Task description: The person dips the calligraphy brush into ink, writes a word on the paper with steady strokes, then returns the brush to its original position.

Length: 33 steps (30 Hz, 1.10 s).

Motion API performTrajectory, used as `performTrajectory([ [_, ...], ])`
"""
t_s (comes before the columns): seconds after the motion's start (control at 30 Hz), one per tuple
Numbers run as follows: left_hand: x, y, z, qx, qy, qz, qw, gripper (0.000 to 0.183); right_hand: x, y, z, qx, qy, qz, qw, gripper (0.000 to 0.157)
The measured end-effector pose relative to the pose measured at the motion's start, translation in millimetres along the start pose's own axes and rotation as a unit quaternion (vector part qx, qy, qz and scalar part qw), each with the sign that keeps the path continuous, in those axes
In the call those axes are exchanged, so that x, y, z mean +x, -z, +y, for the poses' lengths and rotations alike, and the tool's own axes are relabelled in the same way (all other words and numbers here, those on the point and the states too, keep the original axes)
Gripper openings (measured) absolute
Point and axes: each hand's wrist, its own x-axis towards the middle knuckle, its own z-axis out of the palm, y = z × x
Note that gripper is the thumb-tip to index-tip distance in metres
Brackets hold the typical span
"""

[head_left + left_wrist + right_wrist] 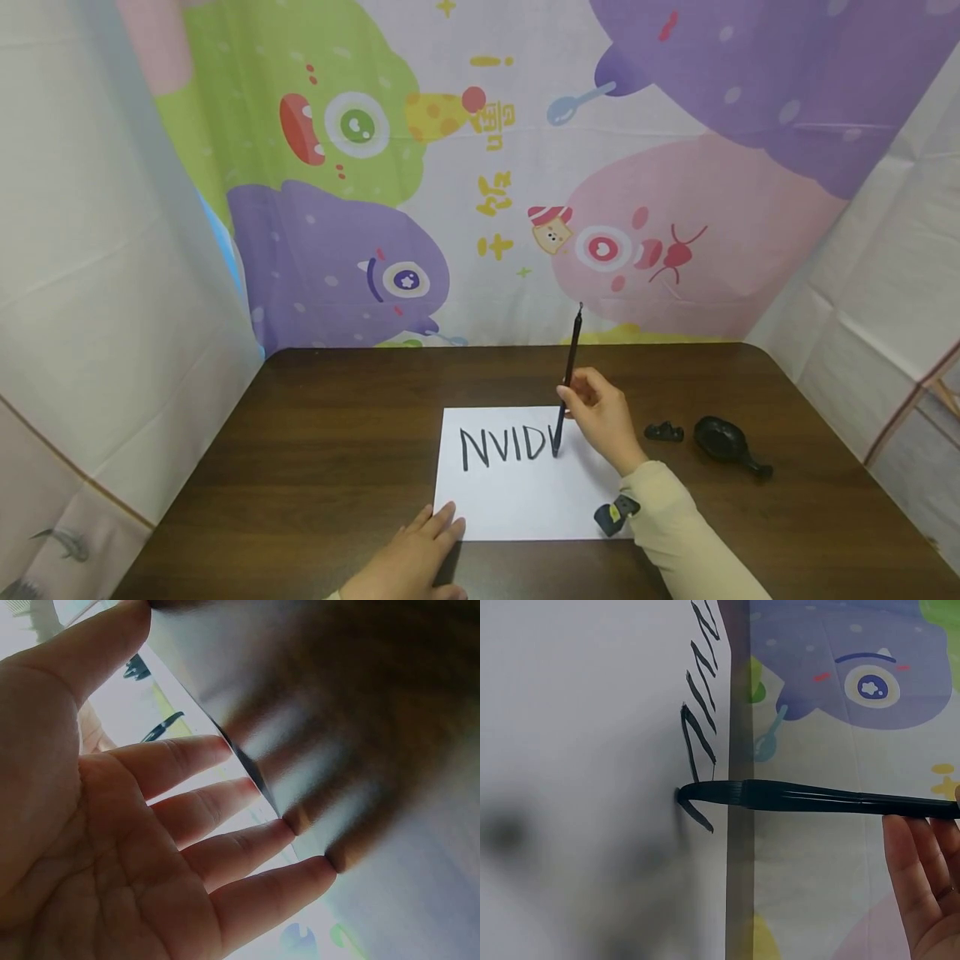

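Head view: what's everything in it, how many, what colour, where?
Table: one, brown, lower half
Paper: one, white, on table
Brush: one, black, tip on paper
Letters: four plus a stroke, black, on paper
Ridged item: one, black, right of paper
Handled dish: one, black, right of that
Backdrop: one, multicoloured, behind table
Side sheets: two or more, pale, flanking table
Wrist device: one, black, right wrist
Right sleeve: one, cream, forearm
Left hand: one, bare, paper's near left corner
Right hand: one, bare, pinching brush
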Motion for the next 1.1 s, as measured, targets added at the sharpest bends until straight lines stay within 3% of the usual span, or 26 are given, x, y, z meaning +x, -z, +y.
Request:
performTrajectory([
  [0.3, -0.8, 0.5, 0.7, -0.002, -0.002, 0.0, 1.0, 0.078, 2, 3.2, -3, 0.003, 0.008, 0.003, 1.0, 0.013],
  [0.6, -1.5, -0.9, 0.1, 0.004, -0.011, 0.009, 0.9999, 0.078, 9, 12.5, -11, -0.023, 0.045, 0.04, 0.998, 0.012],
  [1.1, -2.6, -0.3, 1.8, 0.006, -0.011, 0.019, 0.9997, 0.077, 15, 18.7, -4, -0.053, 0.046, 0.047, 0.996, 0.014],
])
